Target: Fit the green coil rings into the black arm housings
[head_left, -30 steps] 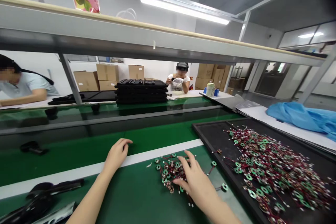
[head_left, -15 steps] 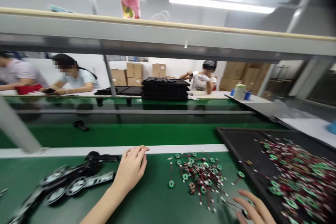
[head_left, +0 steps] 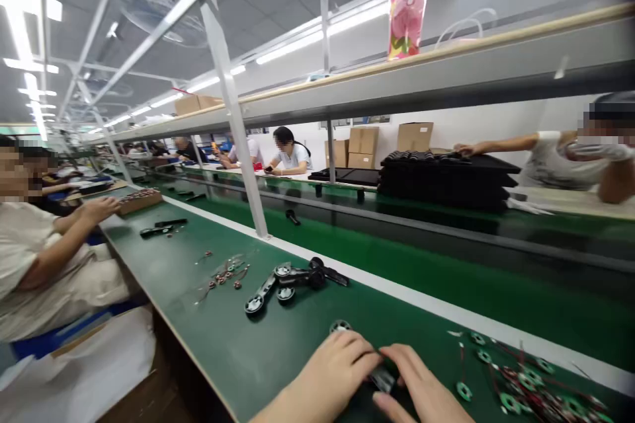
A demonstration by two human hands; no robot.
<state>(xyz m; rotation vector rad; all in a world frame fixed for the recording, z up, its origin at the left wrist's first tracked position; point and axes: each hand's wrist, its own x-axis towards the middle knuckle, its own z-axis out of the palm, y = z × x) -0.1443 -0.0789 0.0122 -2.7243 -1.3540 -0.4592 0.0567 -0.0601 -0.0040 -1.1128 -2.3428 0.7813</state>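
Note:
My left hand [head_left: 342, 367] is closed over a black plastic housing [head_left: 383, 380] just above the green work surface. The housing's round, pale-lined end pokes out beyond the knuckles, and its middle is hidden under the fingers. My right hand [head_left: 421, 386] grips the near end of the same housing, thumb and fingers on either side. Whether a small part is also in those fingers is hidden. Right of my hands lies a pile of green ring-shaped circuit boards [head_left: 528, 380] with red wires. Several similar black housings [head_left: 297, 277] rest ahead to the left.
A metal post [head_left: 238, 99] rises from the white bench edge, with a green conveyor [head_left: 446, 284] beyond. Overhead runs a shelf [head_left: 357, 102] bearing a pink bottle [head_left: 407, 6]. Co-workers sit across and at left, one handling a tray stack [head_left: 441, 185]. Loose wired parts [head_left: 225, 274] lie farther left.
The view has swung left. My left hand has taken hold of a black housing from the bench. My right hand has left the wired boards and joined it there.

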